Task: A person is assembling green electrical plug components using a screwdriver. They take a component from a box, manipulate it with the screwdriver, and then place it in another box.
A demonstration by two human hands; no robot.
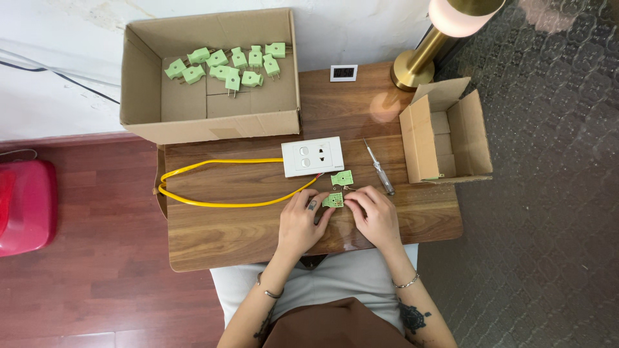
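Note:
Both hands meet over the front middle of a small wooden table [245,232]. My left hand [300,222] and my right hand [375,216] together pinch an open half of a light green plug [333,200] between their fingertips. The other green plug half [342,178] lies just above it on the table. A white wall socket plate [313,156] with a looped yellow cable [213,203] sits behind my left hand. A screwdriver [378,167] with a clear handle lies beside my right hand.
A large open cardboard box [213,122] at the back left holds several green plugs [225,64]. A smaller open carton [445,132] lies on its side at the right. A brass lamp base [412,67] and a small digital clock [343,73] stand at the back. A red object [26,206] sits on the floor.

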